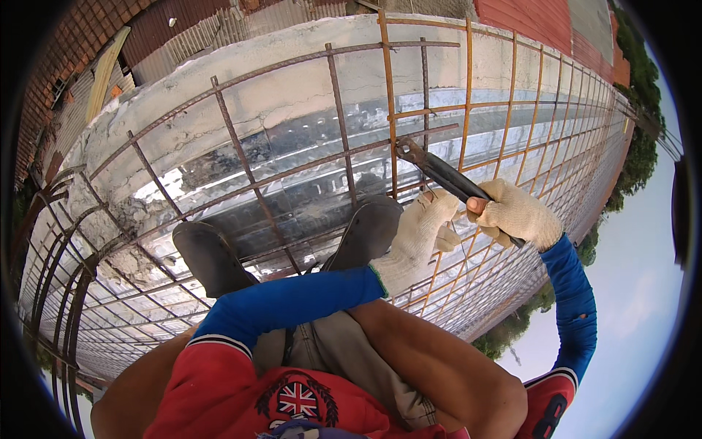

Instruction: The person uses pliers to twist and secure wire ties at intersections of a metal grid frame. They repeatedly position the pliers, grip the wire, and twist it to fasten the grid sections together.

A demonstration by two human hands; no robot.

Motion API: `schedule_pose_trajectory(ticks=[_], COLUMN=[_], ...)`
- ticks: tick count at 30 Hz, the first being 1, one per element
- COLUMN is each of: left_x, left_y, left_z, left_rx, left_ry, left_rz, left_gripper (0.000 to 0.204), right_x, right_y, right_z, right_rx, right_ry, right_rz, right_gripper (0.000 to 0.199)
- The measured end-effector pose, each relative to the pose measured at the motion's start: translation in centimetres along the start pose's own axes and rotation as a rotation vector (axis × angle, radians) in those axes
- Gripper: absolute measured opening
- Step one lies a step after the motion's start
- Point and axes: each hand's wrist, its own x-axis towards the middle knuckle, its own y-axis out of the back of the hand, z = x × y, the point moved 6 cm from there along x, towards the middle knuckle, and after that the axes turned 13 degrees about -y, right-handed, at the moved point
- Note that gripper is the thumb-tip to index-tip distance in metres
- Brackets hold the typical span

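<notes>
The right hand (pixel 523 212), in a pale cloth glove, has its fingers wrapped around the black handles of the pincers (pixel 450 175). The thumb pokes out of the glove and lies on the handle. The pincers are in the air, tilted, with the rusty head up and to the left, close to an orange upright bar (pixel 389 88). I cannot tell if the head touches it.

The pincers look like hard metal, so they should feel stiff and a bit heavy for their size, and not easy to break. The handles look smooth, so they might slide a little in the cloth glove. The best place to hold them is low on the handles, away from the biting head, because a long handle gives a stronger squeeze.

The left hand (pixel 413 245), also gloved, is just below the pincers. Its fingers curl in, near a thin wire (pixel 462 245). I cannot tell if they pinch it. The wire looks light and easy to bend, and its tip could poke. It is best pinched near the end.

Under both hands is a big grid of steel bars, which looks stiff, with a shiny metal sheet (pixel 300 190) behind it.
</notes>
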Motion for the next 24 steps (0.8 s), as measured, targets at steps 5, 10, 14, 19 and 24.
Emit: schedule_pose_trajectory(ticks=[5, 10, 14, 19, 24], left_x=[4.6, 4.8, 5.0, 4.8, 4.6], left_y=[0.8, 0.4, 0.6, -0.4, -2.5], left_z=[1.8, 0.9, 0.9, 0.7, 1.1], left_rx=[0.026, -0.022, -0.123, -0.179, -0.02], left_ry=[-0.03, -0.023, -0.056, -0.042, -0.063], left_rz=[0.095, 0.086, 0.037, 0.0, 0.266], left_gripper=[0.057, 0.059, 0.054, 0.051, 0.054], right_x=[1.0, -0.6, -2.5, -2.8, -0.7], right_y=[0.1, 0.0, -1.5, -2.0, 0.3], right_z=[1.0, -0.1, -2.6, -1.9, -1.1], right_rx=[-0.138, -0.462, -0.641, -0.656, -0.49], right_ry=[0.091, 0.279, 0.334, 0.396, 0.379], right_rz=[0.138, 0.51, 0.719, 0.757, 0.436], right_gripper=[0.043, 0.023, 0.02, 0.027, 0.041])
